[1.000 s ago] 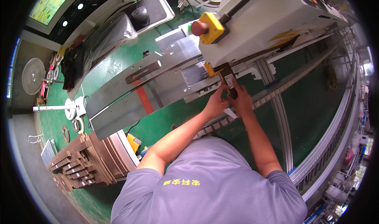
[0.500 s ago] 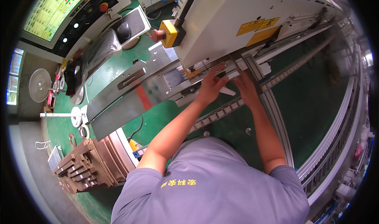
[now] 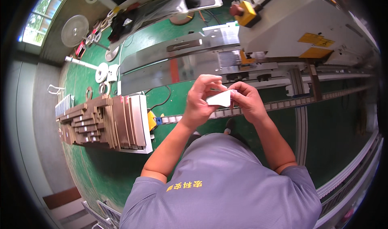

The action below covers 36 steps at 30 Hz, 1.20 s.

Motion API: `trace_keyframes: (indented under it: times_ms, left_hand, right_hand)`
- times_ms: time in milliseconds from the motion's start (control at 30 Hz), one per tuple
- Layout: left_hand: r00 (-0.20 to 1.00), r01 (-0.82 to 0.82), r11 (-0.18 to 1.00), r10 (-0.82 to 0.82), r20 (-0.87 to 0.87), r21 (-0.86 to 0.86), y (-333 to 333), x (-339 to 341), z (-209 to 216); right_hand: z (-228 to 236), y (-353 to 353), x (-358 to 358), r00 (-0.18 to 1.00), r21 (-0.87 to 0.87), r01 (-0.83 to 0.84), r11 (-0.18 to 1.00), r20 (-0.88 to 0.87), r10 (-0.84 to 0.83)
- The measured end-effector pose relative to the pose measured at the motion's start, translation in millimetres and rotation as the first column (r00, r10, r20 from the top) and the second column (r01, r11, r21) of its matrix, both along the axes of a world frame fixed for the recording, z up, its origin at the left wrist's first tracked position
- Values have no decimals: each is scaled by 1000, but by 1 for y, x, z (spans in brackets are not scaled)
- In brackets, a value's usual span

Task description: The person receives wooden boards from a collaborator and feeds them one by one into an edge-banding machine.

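Observation:
A small white sheet [image 3: 219, 99], perhaps a paper label, is held between my two hands in front of my chest. My left hand [image 3: 200, 101] is curled round its left side, with the thumb below. At the sheet's right corner, my right hand [image 3: 249, 103] pinches it between thumb and fingers. Beyond the hands lies the machine's grey metal bed [image 3: 149, 73], with a red stripe [image 3: 174, 70] across it. To the right of my hands, a narrow brown board [image 3: 315, 82] sits in the machine, apart from both of them.
On the left, a stack of brown boards [image 3: 106, 118] rests on a white-edged support. A cable chain [image 3: 275, 105] runs crosswise just beyond my feet. The machine's pale housing [image 3: 279, 35] carries a yellow box with a red button [image 3: 237, 11]. A round fan [image 3: 75, 30] stands far left.
My hands have drawn back from the machine. My right hand has left the brown board and now grips the white sheet together with my left. The view has turned toward the left.

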State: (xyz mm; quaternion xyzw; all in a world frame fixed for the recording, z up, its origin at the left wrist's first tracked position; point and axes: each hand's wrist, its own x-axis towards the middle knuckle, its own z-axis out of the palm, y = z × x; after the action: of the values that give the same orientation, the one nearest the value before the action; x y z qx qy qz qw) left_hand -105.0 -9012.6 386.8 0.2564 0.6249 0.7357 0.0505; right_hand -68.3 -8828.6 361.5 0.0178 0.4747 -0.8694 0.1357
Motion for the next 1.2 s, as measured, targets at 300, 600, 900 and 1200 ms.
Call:
trace_keyframes:
  times_ms: [300, 600, 900, 1200]
  left_hand:
    - [967, -212, 951, 170, 191, 225, -146, 35, -5]
    - [745, -467, 853, 236, -624, -235, -290, 85, -11]
    - [873, -464, 861, 405, -273, -207, -349, 115, -22]
    - [889, -346, 910, 395, 230, -227, -353, 131, -12]
  right_hand:
    - [18, -123, 17, 989, 75, 15, 997, -148, -4]
    - [18, -259, 47, 995, 146, -36, 989, -89, 49]
    - [23, -322, 61, 975, 229, -2, 974, -217, 53]
    - [35, -332, 57, 754, 420, 222, 880, -646, 118]
